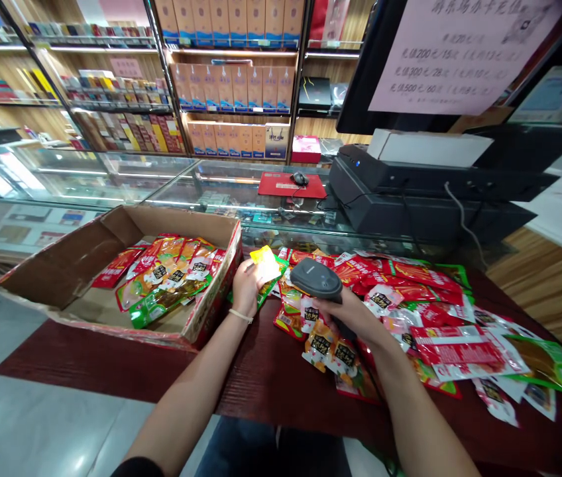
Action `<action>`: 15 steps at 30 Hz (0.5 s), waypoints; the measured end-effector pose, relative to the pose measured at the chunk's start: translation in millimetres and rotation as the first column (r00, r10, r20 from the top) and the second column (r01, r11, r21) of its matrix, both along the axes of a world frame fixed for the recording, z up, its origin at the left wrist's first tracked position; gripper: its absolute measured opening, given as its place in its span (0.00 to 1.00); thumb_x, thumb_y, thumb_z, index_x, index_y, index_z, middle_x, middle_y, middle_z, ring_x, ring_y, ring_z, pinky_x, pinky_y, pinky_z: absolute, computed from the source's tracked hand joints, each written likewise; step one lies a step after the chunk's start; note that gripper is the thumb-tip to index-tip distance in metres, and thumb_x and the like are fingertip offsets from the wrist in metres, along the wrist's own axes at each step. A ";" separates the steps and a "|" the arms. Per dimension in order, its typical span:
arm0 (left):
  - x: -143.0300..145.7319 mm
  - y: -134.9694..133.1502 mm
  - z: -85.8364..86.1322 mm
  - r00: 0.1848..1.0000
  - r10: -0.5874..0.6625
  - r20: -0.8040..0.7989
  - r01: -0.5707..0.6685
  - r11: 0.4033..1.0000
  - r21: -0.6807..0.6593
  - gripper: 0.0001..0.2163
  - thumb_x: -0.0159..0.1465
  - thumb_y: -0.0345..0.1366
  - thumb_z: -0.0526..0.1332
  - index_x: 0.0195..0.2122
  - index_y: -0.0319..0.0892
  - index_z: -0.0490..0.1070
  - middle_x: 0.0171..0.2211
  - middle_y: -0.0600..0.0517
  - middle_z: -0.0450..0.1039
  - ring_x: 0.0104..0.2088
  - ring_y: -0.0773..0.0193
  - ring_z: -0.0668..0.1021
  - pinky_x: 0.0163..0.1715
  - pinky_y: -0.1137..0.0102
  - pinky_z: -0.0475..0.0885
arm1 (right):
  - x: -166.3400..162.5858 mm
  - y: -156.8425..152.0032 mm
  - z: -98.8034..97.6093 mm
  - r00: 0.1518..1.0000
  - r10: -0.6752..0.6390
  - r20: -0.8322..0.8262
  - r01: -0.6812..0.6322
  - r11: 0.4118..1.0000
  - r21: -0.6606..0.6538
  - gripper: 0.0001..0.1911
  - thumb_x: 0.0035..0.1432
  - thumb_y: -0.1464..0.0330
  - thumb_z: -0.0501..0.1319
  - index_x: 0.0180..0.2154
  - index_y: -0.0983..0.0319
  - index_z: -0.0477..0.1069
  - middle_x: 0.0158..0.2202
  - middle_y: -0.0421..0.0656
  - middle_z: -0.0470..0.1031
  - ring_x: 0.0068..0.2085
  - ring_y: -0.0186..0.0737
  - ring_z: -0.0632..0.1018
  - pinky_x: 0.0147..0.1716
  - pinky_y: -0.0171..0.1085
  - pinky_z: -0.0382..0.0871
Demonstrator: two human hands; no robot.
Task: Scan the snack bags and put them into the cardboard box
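Observation:
My left hand (245,291) is closed on a small snack packet (265,266), yellow at its top edge and brightly lit. Just under it lies part of a green snack packet; whether my hand touches that one I cannot tell. In my right hand (355,315) is a dark grey barcode scanner (315,278), fingers wrapped round its handle, its head aimed left at the lit packet. Beneath and beyond the scanner spreads a pile of red, orange, green and white snack packets (464,348) on the dark red table (261,377).
To the left stands an open cardboard box (181,224) with several snack packets (174,273) inside. Behind are a glass counter, a red mouse pad (276,184) with a mouse (299,178), and a black monitor and till unit (410,212) with cables. Stocked shelves line the wall.

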State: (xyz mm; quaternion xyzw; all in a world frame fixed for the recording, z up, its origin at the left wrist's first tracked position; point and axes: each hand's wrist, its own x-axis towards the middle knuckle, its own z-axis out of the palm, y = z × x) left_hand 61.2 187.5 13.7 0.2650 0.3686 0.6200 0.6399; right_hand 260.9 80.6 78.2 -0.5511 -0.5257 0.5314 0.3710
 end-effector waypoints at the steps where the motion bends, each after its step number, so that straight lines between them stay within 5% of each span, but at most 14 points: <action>1: 0.5 -0.1 0.9 1.000 -0.001 0.002 0.001 1.000 0.002 0.20 0.52 0.32 0.70 0.44 0.38 0.68 0.41 0.43 0.78 0.38 0.57 0.82 0.41 0.63 0.77 | -0.1 -0.2 1.1 1.000 0.007 0.003 -0.007 1.000 -0.001 0.18 0.52 0.56 0.67 0.39 0.59 0.66 0.16 0.34 0.66 0.15 0.31 0.66 0.13 0.30 0.60; 8: 1.2 1.3 -0.1 1.000 -0.016 -0.008 0.016 1.000 0.011 0.20 0.53 0.31 0.69 0.47 0.37 0.68 0.42 0.43 0.78 0.40 0.57 0.81 0.43 0.62 0.77 | -0.3 -1.3 4.3 1.000 -0.004 -0.030 0.004 1.000 0.005 0.18 0.51 0.56 0.68 0.33 0.60 0.65 0.16 0.33 0.66 0.15 0.30 0.67 0.13 0.30 0.61; 15: -1.0 -2.7 1.4 0.998 -0.008 -0.058 0.010 0.999 0.032 0.20 0.51 0.37 0.70 0.43 0.40 0.67 0.37 0.47 0.79 0.32 0.64 0.81 0.31 0.74 0.74 | 1.8 -3.7 4.1 0.996 -0.052 -0.079 0.052 0.999 0.006 0.16 0.51 0.58 0.69 0.32 0.58 0.65 0.18 0.34 0.68 0.15 0.31 0.67 0.13 0.30 0.60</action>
